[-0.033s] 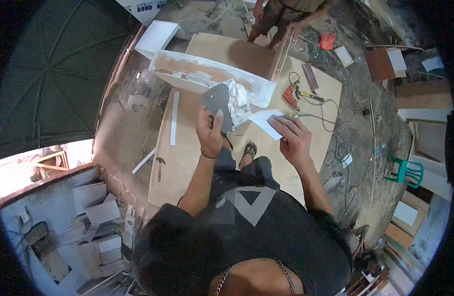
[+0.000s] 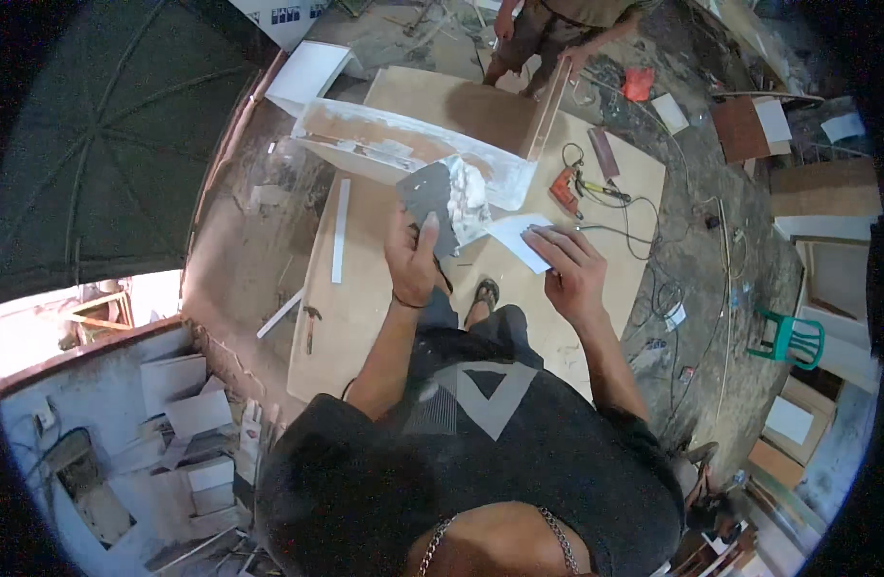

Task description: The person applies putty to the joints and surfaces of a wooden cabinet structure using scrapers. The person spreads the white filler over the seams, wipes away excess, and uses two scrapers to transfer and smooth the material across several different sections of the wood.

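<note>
My left hand point(image 2: 413, 258) is closed on a dark grey flat board point(image 2: 426, 197), thumb lying on its face. Thick white paste point(image 2: 468, 192) is heaped along the board's right side. A white flat sheet-like spreader point(image 2: 519, 240) is pinched in my right hand point(image 2: 572, 264), and its left corner meets the edge of the paste. Just beyond both hands stands a long wooden box-like panel piece point(image 2: 413, 139), its brown top face smeared with white in patches and its border white.
A large tan board point(image 2: 365, 317) lies underfoot, carrying a hammer point(image 2: 310, 329), a white strip point(image 2: 341, 231) and an orange power drill point(image 2: 565, 190) with its cord. Another person point(image 2: 557, 29) stands at the far side, a hand on an upright panel. A green plastic chair point(image 2: 793, 338) is at right.
</note>
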### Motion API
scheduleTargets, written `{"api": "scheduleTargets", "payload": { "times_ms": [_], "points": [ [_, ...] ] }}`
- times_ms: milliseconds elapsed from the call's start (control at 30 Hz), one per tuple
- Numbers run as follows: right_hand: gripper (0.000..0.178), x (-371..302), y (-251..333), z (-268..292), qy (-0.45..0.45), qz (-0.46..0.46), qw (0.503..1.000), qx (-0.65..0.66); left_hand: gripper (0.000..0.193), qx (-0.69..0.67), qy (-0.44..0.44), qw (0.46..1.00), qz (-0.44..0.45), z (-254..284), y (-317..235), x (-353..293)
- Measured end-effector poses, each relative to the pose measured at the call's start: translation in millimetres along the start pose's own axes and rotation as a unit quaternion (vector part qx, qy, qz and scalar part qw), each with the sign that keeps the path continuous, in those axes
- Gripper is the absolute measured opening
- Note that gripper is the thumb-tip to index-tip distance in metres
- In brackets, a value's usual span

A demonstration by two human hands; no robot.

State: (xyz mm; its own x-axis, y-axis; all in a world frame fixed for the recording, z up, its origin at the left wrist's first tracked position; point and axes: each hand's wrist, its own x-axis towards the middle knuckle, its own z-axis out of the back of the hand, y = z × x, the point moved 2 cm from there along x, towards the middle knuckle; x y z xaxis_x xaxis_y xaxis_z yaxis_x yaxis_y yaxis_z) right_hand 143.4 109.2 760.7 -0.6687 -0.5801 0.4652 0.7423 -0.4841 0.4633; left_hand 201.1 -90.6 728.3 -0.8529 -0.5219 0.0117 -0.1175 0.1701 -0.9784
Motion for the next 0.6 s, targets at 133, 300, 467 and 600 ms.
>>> {"api": "scheduleTargets", "payload": {
  "times_ms": [133, 300, 467, 600],
  "points": [
    [0.047, -14.7, 8.6, 22.2, -0.019, 0.009, 1.0, -0.01, 0.029, 0.013, 0.008, 1.0, 0.005, -11.8, 2.3, -25.6],
    [0.043, -25.9, 12.0, 23.4, -0.004, 0.006, 0.998, -0.069, 0.032, 0.004, 0.014, 1.0, -0.018, -15.4, 6.0, -37.8],
    [0.042, -17.0, 22.6, 13.4, 0.018, 0.039, 0.996, -0.074, 0.034, 0.042, -0.002, 0.998, -0.047, 5.3, 4.4, -26.2],
    [0.04, 9.4, 45.2, -12.7, 0.043, 0.051, 0.996, -0.065, 0.036, -0.015, -0.032, 0.998, -0.058, 34.6, -17.0, -10.6]
  ]
}}
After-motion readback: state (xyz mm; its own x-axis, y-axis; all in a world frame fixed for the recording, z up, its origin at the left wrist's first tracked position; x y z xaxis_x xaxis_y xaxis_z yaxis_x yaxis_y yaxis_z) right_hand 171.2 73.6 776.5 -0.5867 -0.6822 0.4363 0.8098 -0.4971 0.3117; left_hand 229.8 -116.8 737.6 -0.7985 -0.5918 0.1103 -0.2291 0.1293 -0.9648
